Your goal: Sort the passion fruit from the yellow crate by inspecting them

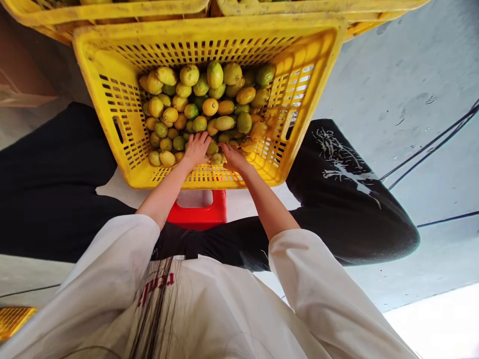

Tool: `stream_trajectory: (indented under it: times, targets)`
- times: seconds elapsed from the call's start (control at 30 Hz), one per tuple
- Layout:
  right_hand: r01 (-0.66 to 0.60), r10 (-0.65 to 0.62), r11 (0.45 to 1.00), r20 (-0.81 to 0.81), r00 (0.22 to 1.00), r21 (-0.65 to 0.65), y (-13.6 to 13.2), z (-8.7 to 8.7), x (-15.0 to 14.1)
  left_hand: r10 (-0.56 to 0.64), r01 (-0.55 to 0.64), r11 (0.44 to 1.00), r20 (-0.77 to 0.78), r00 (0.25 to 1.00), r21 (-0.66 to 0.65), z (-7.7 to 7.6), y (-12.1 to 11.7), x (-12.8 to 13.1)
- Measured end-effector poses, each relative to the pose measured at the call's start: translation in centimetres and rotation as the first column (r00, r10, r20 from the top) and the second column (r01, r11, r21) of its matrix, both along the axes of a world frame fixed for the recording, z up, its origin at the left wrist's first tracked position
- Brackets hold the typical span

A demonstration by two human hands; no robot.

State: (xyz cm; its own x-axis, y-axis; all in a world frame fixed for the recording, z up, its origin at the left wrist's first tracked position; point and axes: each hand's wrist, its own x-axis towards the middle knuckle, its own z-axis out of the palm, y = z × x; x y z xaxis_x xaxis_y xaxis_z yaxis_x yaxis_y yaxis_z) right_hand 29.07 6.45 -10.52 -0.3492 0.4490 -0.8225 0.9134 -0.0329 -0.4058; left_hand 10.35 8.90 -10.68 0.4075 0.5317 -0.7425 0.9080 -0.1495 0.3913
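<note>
Inside a yellow plastic crate [209,30] between my knees lie many lemon-like fruits [210,107], from yellow to green, some with brown blemishes. My left hand [197,148] rests on the fruits close to the crate's near wall, fingers stretched out and slightly apart. Just to its right, my right hand [232,155] reaches down among the fruits, its fingers pointing inward and their tips partly hidden. Neither hand visibly grips a fruit. A few greenish fruits [216,158] sit in the gap between the two hands.
More yellow crates [112,11] with fruit stand against the far side. A red plastic stool [198,217] shows below the near rim. Black cables [430,144] cross the grey floor at right. A cardboard box [22,70] is at left; another yellow crate [17,319] at lower left.
</note>
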Motion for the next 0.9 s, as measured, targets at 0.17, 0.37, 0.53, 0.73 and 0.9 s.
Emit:
stream_trajectory:
  times: [0.17,0.37,0.53,0.73,0.9]
  targets:
    - [-0.076,0.076,0.997,0.089,0.993,-0.003,0.1,0.3,-0.5,-0.035,0.035,0.999,0.076,0.997,-0.005,0.2,-0.6,2.8]
    - [-0.076,0.075,0.997,0.171,0.982,-0.004,0.6,0.7,-1.0,-0.030,0.032,0.999,-0.053,0.998,0.023,0.9,0.2,3.2]
    - [-0.046,0.047,0.999,0.199,0.979,-0.011,0.3,0.9,-1.9,0.047,-0.039,0.998,-0.144,0.989,0.058,1.9,1.2,1.7]
    - [0.037,-0.042,0.999,0.226,0.973,0.024,0.0,0.9,-3.5,0.087,-0.091,0.995,-0.087,0.992,-0.050,3.5,0.2,-0.5]
    - [0.147,-0.143,0.989,0.261,0.955,0.005,0.0,1.2,-3.4,0.189,-0.197,0.959,-0.056,0.980,-0.205,3.4,-1.4,-4.5]
